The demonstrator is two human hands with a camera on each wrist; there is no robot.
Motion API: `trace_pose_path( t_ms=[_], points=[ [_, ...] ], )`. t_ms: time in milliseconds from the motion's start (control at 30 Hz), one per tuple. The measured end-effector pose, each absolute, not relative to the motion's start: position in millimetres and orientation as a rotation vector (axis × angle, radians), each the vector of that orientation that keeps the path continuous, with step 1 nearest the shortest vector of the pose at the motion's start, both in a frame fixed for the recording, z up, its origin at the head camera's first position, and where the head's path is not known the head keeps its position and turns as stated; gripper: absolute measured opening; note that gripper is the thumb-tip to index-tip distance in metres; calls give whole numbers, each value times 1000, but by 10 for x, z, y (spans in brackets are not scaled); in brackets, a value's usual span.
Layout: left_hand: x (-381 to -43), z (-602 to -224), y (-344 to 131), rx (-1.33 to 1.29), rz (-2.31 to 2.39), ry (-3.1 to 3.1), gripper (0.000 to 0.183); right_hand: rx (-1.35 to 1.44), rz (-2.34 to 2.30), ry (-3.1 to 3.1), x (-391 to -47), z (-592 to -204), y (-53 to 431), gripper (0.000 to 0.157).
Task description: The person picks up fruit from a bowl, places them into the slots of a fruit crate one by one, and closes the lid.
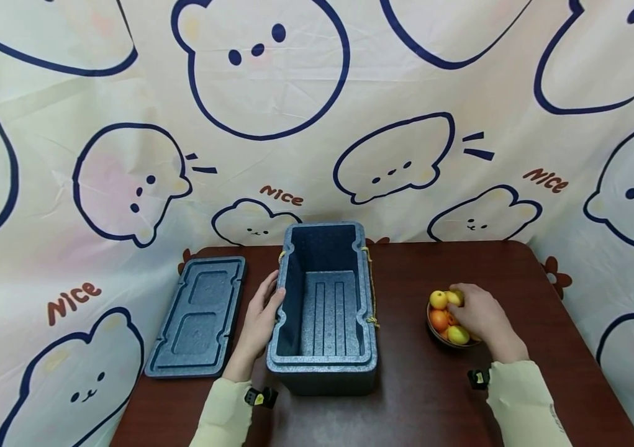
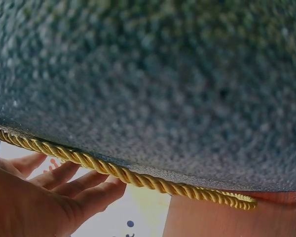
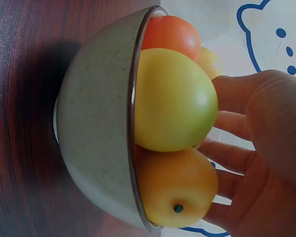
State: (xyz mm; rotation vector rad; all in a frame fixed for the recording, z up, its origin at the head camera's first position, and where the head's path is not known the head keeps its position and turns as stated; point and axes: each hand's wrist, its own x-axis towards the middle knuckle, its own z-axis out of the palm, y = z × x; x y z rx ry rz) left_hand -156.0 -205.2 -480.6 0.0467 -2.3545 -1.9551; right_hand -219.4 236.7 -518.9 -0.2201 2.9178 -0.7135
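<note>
A tall grey-blue foam box stands uncovered on the table, its ridged floor showing. My left hand rests against its left side, thumb at the rim. In the left wrist view, the fingers lie fairly straight by a twisted yellow cord along the box wall. On the right, a speckled bowl with a brown rim holds several fruits. My right hand is over it, fingers spread behind a yellow-green fruit and an orange-yellow one. No fruit is clearly gripped. A red-orange fruit lies alongside.
A grey-blue foam lid lies flat on the dark wooden table, left of the box. Behind the table hangs a cloth printed with cartoon bears. Both wrists wear small black devices.
</note>
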Motion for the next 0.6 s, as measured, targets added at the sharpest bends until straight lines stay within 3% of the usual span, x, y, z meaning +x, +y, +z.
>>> trace_pose_path(
  t_ms=[600],
  points=[
    [-1565, -4804, -2063, 51, -1976, -2344, 54, -175, -723, 2964, -2199, -5163, 2318, 40]
  ],
)
